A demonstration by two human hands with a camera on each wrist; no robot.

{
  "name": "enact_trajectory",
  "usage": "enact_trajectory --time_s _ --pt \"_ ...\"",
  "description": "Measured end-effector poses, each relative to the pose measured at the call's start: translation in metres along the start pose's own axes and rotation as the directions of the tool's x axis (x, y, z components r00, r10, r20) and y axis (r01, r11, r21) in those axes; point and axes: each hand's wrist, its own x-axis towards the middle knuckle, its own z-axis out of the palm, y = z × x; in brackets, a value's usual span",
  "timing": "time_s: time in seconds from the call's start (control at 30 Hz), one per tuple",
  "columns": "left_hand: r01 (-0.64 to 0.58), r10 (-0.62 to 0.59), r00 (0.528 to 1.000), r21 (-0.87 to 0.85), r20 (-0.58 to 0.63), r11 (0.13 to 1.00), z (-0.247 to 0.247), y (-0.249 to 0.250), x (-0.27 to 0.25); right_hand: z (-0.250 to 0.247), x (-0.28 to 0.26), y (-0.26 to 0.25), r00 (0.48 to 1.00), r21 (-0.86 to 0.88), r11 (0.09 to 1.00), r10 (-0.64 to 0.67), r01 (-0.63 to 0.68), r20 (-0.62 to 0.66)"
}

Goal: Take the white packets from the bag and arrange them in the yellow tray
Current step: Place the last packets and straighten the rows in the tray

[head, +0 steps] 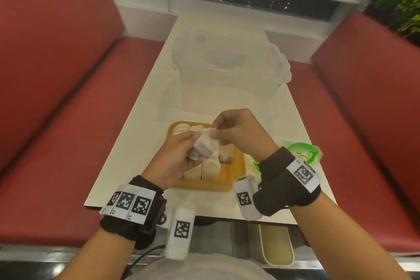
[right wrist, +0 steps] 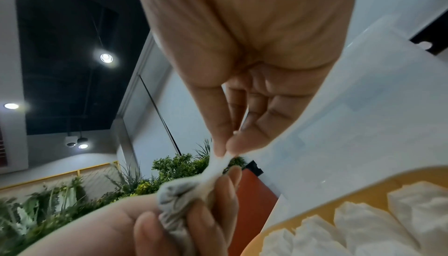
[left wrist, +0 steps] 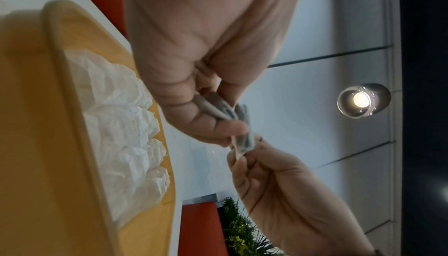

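Above the yellow tray (head: 236,173), both hands hold one crumpled white packet (head: 205,145). My left hand (head: 179,157) grips its body from below, fingers curled round it. My right hand (head: 229,129) pinches its upper corner between thumb and forefinger. The right wrist view shows that pinched corner of the packet (right wrist: 218,166) stretched thin above my left hand's fingers (right wrist: 213,202). The left wrist view shows the packet (left wrist: 232,112) grey in shadow between both hands. Several white packets (head: 211,166) stand in rows in the tray (left wrist: 43,126); they also fill the tray (right wrist: 339,187) in the right wrist view.
A clear plastic storage box (head: 227,70) with a lid stands on the white table (head: 293,120) behind the tray. A crumpled clear bag with green print (head: 300,150) lies right of the tray. Red bench seats (head: 68,120) flank the table.
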Motion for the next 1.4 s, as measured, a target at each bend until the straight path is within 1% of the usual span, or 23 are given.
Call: enact_trajectory --time_s 0.1,0.17,0.23,0.3,0.37,0.4,0.47,0.53,0.57,0.63,0.67,0.7,0.73,0.8,0.83,0.87,1.0,1.1,1.17,1.23,1.3,1.37,1.4 --pt "0.099 -0.089 0.994 -0.192 0.063 0.976 -0.004 0.006 0.0 -0.009 0.004 0.001 0.991 0.029 1.0 -0.009 0.013 -0.136" --pt "0.15 -0.126 0.987 -0.291 0.1 0.945 -0.009 0.01 0.001 -0.019 0.006 0.002 0.977 -0.012 0.999 -0.034 0.032 -0.209" --pt "0.14 -0.116 0.988 -0.297 0.097 0.945 -0.013 0.013 0.001 -0.025 0.004 0.002 0.972 -0.106 0.993 -0.071 0.048 -0.226" --pt "0.094 -0.081 0.994 -0.208 0.07 0.974 -0.013 0.014 0.004 -0.026 -0.001 0.0 0.976 -0.173 0.983 -0.098 0.065 -0.194" --pt "0.068 -0.059 0.995 -0.122 0.076 0.99 -0.013 0.014 0.005 -0.025 -0.007 -0.002 0.987 -0.185 0.98 -0.101 0.076 -0.128" --pt "0.058 -0.052 0.995 -0.081 0.081 0.995 -0.012 0.014 0.006 -0.024 -0.01 -0.005 0.993 -0.17 0.982 -0.094 0.081 -0.072" --pt "0.026 -0.026 0.997 0.012 0.068 1.0 -0.01 0.013 0.006 -0.024 -0.017 -0.01 0.992 -0.124 0.988 -0.084 0.095 0.089" --pt "-0.034 0.028 0.999 0.155 0.045 0.987 -0.008 0.01 0.007 -0.022 -0.025 -0.016 0.96 -0.102 0.987 -0.093 0.123 0.263" --pt "-0.07 0.062 0.997 0.237 0.038 0.969 -0.007 0.008 0.006 -0.021 -0.029 -0.019 0.939 -0.105 0.984 -0.103 0.145 0.329" --pt "-0.135 0.124 0.991 0.347 0.054 0.928 -0.005 0.006 0.004 -0.019 -0.033 -0.024 0.909 -0.117 0.976 -0.125 0.185 0.396" --pt "-0.16 0.143 0.987 0.365 0.073 0.917 -0.004 0.005 0.003 -0.017 -0.033 -0.025 0.91 -0.115 0.973 -0.141 0.2 0.389" --pt "-0.177 0.153 0.984 0.363 0.094 0.915 -0.002 0.006 0.001 -0.016 -0.032 -0.026 0.923 -0.115 0.97 -0.16 0.212 0.351" --pt "-0.184 0.153 0.982 0.345 0.115 0.92 0.001 0.006 -0.002 -0.015 -0.029 -0.025 0.942 -0.136 0.965 -0.179 0.225 0.283" --pt "-0.183 0.142 0.978 0.31 0.151 0.933 0.005 0.007 -0.006 -0.012 -0.023 -0.021 0.967 -0.245 0.938 -0.22 0.245 0.126" --pt "-0.179 0.135 0.978 0.301 0.161 0.937 0.006 0.007 -0.006 -0.011 -0.02 -0.019 0.97 -0.295 0.924 -0.232 0.244 0.076" --pt "-0.175 0.129 0.977 0.289 0.171 0.941 0.008 0.007 -0.007 -0.01 -0.017 -0.016 0.972 -0.322 0.918 -0.228 0.233 0.054" --pt "-0.142 0.085 0.97 0.249 0.226 0.958 0.011 0.007 -0.011 -0.007 -0.017 -0.013 0.986 -0.327 0.93 -0.163 0.167 0.042" --pt "-0.214 0.122 0.957 0.357 0.262 0.91 0.015 0.005 -0.013 -0.007 -0.017 -0.013 0.986 -0.321 0.934 -0.164 0.158 0.008" --pt "-0.222 0.13 0.959 0.385 0.251 0.896 0.017 0.004 -0.012 -0.008 -0.016 -0.014 0.987 -0.274 0.95 -0.162 0.15 -0.019" --pt "-0.215 0.132 0.963 0.372 0.236 0.903 0.019 0.002 -0.012 -0.008 -0.015 -0.013 0.984 -0.238 0.959 -0.169 0.153 -0.048" --pt "-0.219 0.146 0.965 0.365 0.217 0.905 0.019 0.001 -0.011 -0.008 -0.014 -0.011 0.989 -0.262 0.958 -0.135 0.114 -0.063" --pt "-0.238 0.172 0.964 0.373 0.201 0.897 0.018 0.001 -0.01 -0.008 -0.014 -0.011 0.996 -0.304 0.95 -0.084 0.068 -0.038" --pt "-0.248 0.184 0.963 0.388 0.195 0.888 0.018 0.0 -0.009 -0.008 -0.014 -0.011 0.996 -0.312 0.947 -0.083 0.071 -0.025"
